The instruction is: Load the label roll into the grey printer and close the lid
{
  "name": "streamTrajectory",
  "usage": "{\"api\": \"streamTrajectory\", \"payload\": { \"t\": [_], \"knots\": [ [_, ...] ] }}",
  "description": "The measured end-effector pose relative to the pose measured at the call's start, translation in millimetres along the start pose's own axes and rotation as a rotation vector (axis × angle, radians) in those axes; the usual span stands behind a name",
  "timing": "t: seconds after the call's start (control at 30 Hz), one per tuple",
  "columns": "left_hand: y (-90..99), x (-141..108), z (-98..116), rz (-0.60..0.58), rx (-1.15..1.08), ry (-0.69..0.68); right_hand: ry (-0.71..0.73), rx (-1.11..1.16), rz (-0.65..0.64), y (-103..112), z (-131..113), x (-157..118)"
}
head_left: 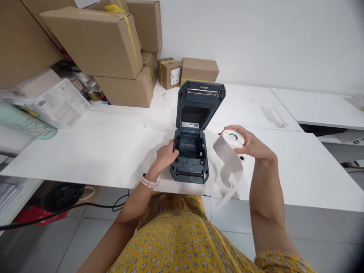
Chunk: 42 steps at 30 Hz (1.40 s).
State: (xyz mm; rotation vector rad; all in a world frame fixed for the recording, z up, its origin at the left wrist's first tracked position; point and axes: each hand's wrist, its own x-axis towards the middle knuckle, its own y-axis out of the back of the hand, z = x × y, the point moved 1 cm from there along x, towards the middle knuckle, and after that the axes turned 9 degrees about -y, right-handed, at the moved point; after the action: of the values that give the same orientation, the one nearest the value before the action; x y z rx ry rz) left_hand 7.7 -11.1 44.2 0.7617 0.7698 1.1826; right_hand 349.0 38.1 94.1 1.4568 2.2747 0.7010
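A dark label printer (190, 159) stands on the white table with its lid (200, 106) tilted up and back, so its inner bay shows. My left hand (167, 155) grips the printer's left side, thumb over the edge. In my right hand (250, 142) is a roll of white labels (231, 140), held to the right of the printer and apart from it. A loose strip (231, 168) of the roll curls down toward the table's front edge. Beside the roll lies a small white roll or core with a dark centre (242, 158).
Cardboard boxes (96, 41) are stacked at the back left, with two smaller boxes (199, 70) behind the printer. A light green bottle (31, 123) lies at the far left by a white package (59, 102). A black cable (85, 204) hangs below the table's front edge (99, 182).
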Motion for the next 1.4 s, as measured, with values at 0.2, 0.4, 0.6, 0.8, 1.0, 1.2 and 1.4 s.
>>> {"api": "streamTrajectory", "payload": {
  "t": [0.2,0.4,0.6,0.8,1.0,1.2,1.4],
  "knots": [
    [-1.0,2,0,0.014,0.051,0.030,-0.165,0.031,-0.013,-30,46,15],
    [-2.5,2,-1,0.030,0.070,0.020,-0.189,0.149,-0.016,-26,57,-7],
    [-2.5,3,0,0.022,0.089,0.011,-0.284,0.437,0.433,-16,103,-77],
    [-1.7,2,0,0.037,0.048,0.002,-0.491,0.385,0.264,-48,105,-84],
    [-5.2,2,-4,0.050,0.019,0.006,-0.266,0.469,0.212,-55,48,-66],
    [-3.4,1,-1,0.045,-0.006,0.017,0.079,0.233,-0.291,-87,-58,-13],
    [-6.1,0,-3,0.045,-0.030,0.027,0.036,-0.339,-0.196,-134,-67,35]
  ]
}}
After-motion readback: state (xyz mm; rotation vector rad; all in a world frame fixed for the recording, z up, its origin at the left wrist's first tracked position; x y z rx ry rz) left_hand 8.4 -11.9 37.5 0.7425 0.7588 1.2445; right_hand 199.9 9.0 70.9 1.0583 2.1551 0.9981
